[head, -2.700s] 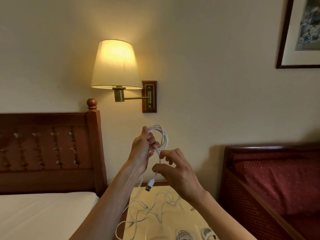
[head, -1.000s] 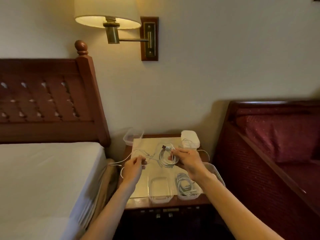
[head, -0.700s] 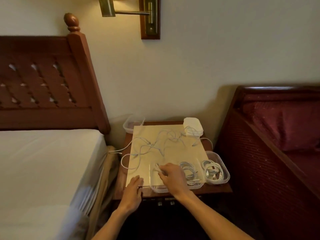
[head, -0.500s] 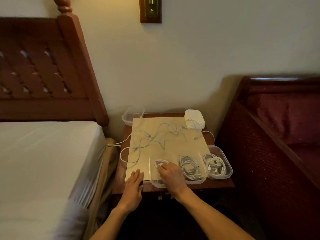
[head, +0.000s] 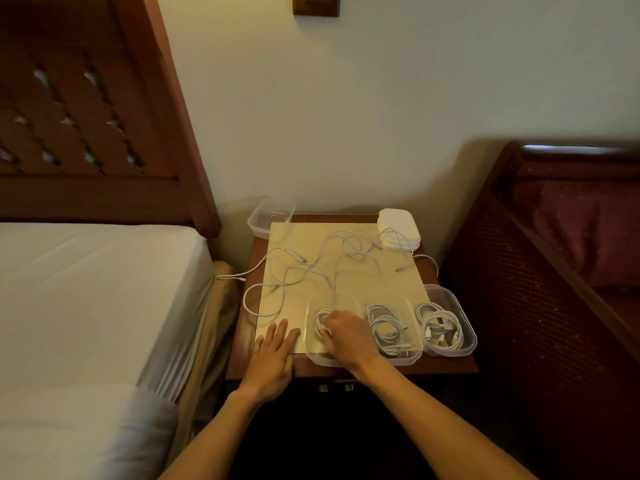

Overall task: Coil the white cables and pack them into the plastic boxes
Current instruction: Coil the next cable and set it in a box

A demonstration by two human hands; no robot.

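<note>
Nearest, the left hand (head: 273,358) lies flat with straight fingers on the front edge of the desk (head: 446,367), holding nothing. Just beside it, the right hand (head: 346,336) reaches into the leftmost plastic box (head: 313,355), fingers curled down onto a coiled white cable (head: 320,322); the hand hides most of the coil, so the grip itself is hard to judge. Two more boxes to the right, the middle box (head: 414,356) and the right box (head: 467,336), each hold coiled cables. Behind, loose cables (head: 311,268) sprawl tangled over a pale mat (head: 398,289). Farthest back stand an empty box (head: 258,221) and stacked white lids (head: 398,226). No writing is legible.
</note>
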